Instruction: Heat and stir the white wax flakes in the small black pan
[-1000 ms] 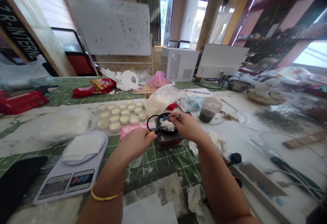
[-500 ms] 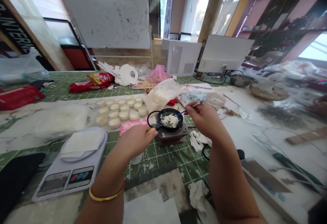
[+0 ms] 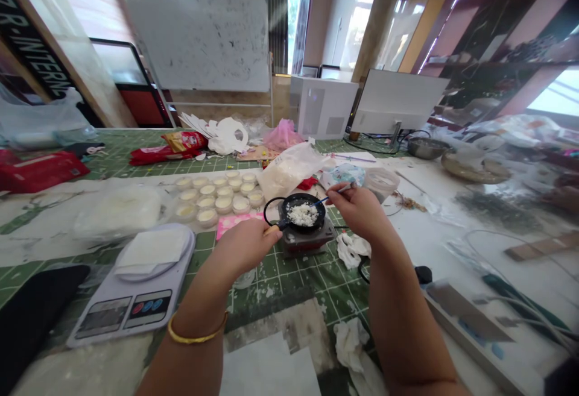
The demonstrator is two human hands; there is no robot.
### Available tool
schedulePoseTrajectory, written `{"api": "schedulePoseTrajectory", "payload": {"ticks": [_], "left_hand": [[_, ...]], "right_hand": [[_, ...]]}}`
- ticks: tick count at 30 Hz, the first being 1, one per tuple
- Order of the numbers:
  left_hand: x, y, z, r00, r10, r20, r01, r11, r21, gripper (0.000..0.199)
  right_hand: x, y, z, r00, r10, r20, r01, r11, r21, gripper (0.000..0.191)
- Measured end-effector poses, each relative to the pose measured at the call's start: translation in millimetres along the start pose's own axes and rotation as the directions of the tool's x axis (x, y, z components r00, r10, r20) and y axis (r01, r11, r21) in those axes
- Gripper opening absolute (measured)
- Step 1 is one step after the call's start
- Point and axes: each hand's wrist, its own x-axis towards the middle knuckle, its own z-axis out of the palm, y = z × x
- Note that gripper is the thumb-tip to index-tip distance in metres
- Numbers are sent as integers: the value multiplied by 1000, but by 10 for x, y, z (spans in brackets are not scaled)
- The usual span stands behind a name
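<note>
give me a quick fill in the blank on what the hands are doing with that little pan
1. The left hand grips the pan's ____.
2. The small black pan holds ____ flakes.
3. The right hand holds a thin stirrer whose tip points into the ____.
4. The kitchen scale lies to the ____ of the pan.

Missing words: handle; white; pan; left

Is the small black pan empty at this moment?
No, the pan holds a heap of white flakes, and the left hand grips its handle.

whiteboard [image 3: 201,37] back wall | bright windows [image 3: 357,25] behind | dark shelving [image 3: 506,40] right | wooden pillar [image 3: 377,22]
</note>
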Motion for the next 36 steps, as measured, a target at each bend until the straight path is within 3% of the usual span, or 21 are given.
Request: {"api": "schedulePoseTrajectory", "payload": {"ticks": [6, 9, 14, 19, 24, 27, 30, 36], "left_hand": [[-2, -10, 7, 1000, 1, -2, -1, 1000, -16, 44], [7, -14, 11, 1000, 4, 0, -4, 1000, -11, 44], [12, -7, 11, 1000, -12, -6, 12, 1000, -8, 43], [11, -14, 19, 1000, -12, 1, 12, 1000, -6, 44], [23, -21, 31, 1000, -1, 1, 1, 1000, -20, 43], [24, -15, 29, 1000, 0, -2, 0, 1000, -10, 43], [21, -8, 25, 1000, -11, -3, 11, 1000, -5, 43], [13, -9, 15, 1000, -4, 3, 4, 1000, 7, 44]], "right_hand": [[-14, -4, 40, 996, -41, 80, 32, 994, 101, 24], [-92, -46, -28, 997, -60, 46, 56, 994, 93, 33], [-82, -51, -3, 980, -108, 169, 90, 990, 113, 34], [6, 1, 24, 999, -40, -3, 40, 998, 52, 30], [-56, -19, -47, 994, -42, 101, 44, 999, -20, 29], [-92, -43, -62, 995, -71, 67, 69, 997, 29, 30], [-95, -60, -59, 987, -100, 126, 102, 995, -10, 29], [-94, -57, -83, 991, -70, 110, 69, 997, 16, 36]]}}
